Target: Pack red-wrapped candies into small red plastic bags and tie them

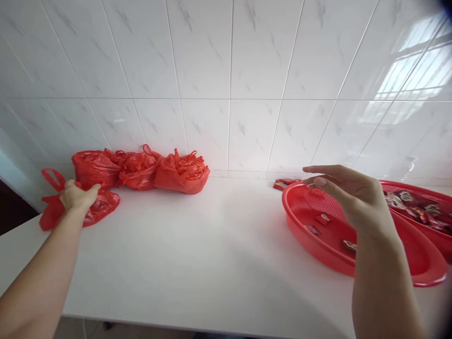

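At the far left of the table, my left hand (79,197) is on a low, crumpled red plastic bag (106,205), its fingers closed on the top and partly hidden. One loop handle (52,179) of this bag stands up beside the fingers. My right hand (356,202) hovers over a red plastic basket (319,256), its fingers stretched out and apart from the thumb, with nothing held. A few small wrapped packets (323,219) lie on the basket's floor. My right wrist and forearm hide part of the basket.
Against the tiled wall (205,56) stand several full red plastic bags (181,176). A second red basket (438,242) at the far right holds many wrapped packets (420,212). More red packets (282,183) lie behind the nearer basket on the white table (197,254).
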`<act>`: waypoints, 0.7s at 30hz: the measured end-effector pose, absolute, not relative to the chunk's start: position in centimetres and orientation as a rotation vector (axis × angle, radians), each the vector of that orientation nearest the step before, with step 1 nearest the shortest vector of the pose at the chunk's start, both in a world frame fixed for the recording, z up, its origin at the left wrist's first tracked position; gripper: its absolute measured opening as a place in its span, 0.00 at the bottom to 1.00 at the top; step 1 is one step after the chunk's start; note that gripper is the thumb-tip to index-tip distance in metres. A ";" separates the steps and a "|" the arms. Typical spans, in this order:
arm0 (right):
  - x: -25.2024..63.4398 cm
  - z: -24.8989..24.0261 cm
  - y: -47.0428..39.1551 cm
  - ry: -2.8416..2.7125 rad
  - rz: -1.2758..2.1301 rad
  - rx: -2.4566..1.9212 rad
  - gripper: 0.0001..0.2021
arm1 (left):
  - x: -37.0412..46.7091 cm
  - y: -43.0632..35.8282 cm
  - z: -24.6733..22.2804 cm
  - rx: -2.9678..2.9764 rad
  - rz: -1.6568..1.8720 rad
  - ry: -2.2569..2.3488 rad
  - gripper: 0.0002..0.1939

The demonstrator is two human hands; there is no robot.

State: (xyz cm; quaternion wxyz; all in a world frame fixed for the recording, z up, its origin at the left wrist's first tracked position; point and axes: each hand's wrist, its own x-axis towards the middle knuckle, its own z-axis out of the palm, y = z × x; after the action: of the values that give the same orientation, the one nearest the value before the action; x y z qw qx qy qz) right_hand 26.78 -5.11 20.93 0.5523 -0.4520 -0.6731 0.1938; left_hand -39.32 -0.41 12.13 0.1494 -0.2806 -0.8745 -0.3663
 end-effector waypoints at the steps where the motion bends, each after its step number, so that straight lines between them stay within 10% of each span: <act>1: 27.3 20.7 -5.2 -1.570 0.435 -1.098 0.11 | -39.3 -0.5 11.3 -0.756 -1.169 -2.498 0.37; 21: 19.4 4.6 -3.5 -2.256 0.585 -0.916 0.12 | -9.0 12.0 1.8 -2.306 -0.992 -1.413 0.18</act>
State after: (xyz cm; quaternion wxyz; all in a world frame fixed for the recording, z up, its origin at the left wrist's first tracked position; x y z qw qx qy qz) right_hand 19.36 -3.51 4.59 0.3136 -0.3472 -0.8555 0.2217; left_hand -8.99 11.96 1.76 0.1300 -0.7936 -0.4864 -0.3415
